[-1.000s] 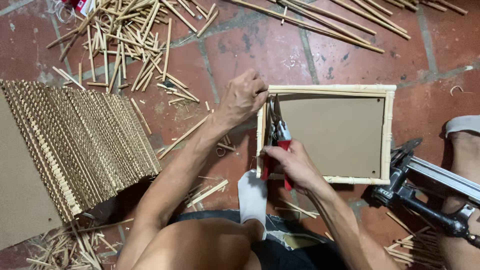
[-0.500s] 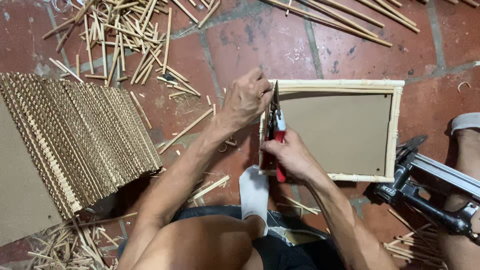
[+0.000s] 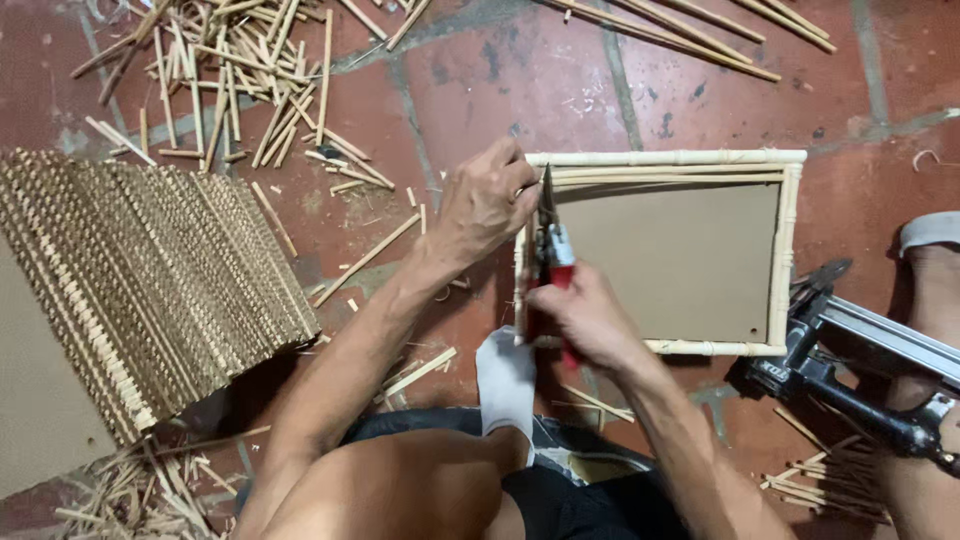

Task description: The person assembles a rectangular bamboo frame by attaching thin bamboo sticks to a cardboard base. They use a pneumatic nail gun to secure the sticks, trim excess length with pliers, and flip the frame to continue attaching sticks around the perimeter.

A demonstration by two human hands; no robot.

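A rectangular bamboo frame with a brown board inside lies flat on the red tiled floor. My left hand grips its top left corner, fingers curled over the cane. My right hand holds red-handled cutters against the frame's left side, blades pointing up toward the corner beside my left fingers. My foot in a white sock rests just below the frame's lower left corner.
A wide stack of woven bamboo panels lies at the left. Loose bamboo sticks litter the upper left, longer canes the top. A black and grey nail gun lies at the right, beside another person's leg.
The view has shifted a little. My left hand has slid closer onto the frame's corner, and the cutters have moved up along the left side toward it.
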